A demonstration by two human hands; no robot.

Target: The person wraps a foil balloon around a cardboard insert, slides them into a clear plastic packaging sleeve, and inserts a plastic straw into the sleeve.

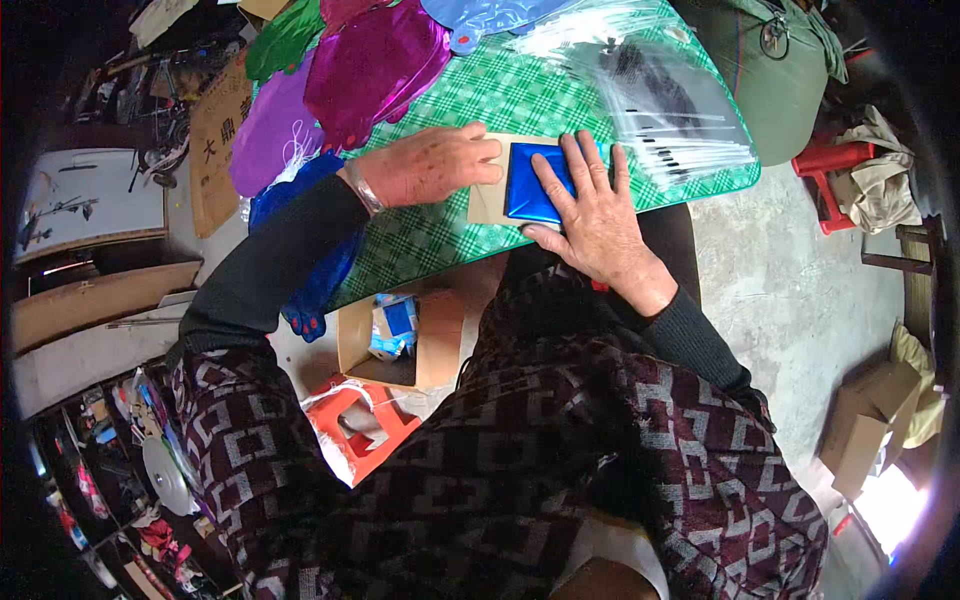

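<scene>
A folded shiny blue foil piece (527, 190) lies on a tan card (487, 203) near the front edge of the green checked table (430, 240). My right hand (596, 215) lies on the blue piece with its fingers spread, covering its right part. At the card's left side is my left hand (425, 170), its fingers bent and close together over the card's edge; whether anything is between them is hidden. A blue foil sheet (335, 262) hangs over the table edge below my left forearm.
Purple (265, 140), magenta (375, 65) and green foil shapes (290, 42) lie at the table's back left. Clear plastic sleeves (675, 110) cover its right part. Below stand an open cardboard box (437, 345) with blue packets and a red stool (385, 430).
</scene>
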